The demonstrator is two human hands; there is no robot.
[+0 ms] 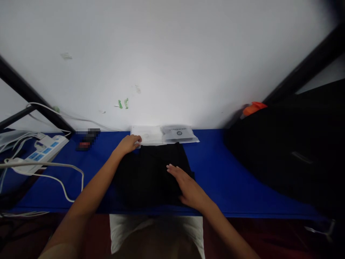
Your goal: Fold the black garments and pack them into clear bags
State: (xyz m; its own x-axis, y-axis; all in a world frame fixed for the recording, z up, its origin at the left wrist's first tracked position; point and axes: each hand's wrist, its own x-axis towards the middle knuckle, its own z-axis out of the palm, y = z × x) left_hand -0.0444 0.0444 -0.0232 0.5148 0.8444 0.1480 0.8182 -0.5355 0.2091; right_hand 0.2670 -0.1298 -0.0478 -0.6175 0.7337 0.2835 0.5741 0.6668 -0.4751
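A folded black garment (pixel 151 176) lies on the blue tabletop in front of me; what kind of garment cannot be made out. My right hand (pixel 190 189) rests flat on its right side, fingers stretched out and holding nothing. At the garment's far left corner, my left hand (pixel 130 144) has its fingers bent over the left end of a white plastic bag (pixel 148 135), with the thumb at the bag's near edge. Touching that bag on the right is a frosted packaging bag (pixel 180 134) with dark printing and a round logo.
A white power strip (pixel 47 153) with blue sockets and loose white cables stands at the left. Near the wall lies a dark, partly blurred object (pixel 87 140). A large black bulky item (pixel 283 151) fills the right side, with something orange (pixel 254 108) behind it.
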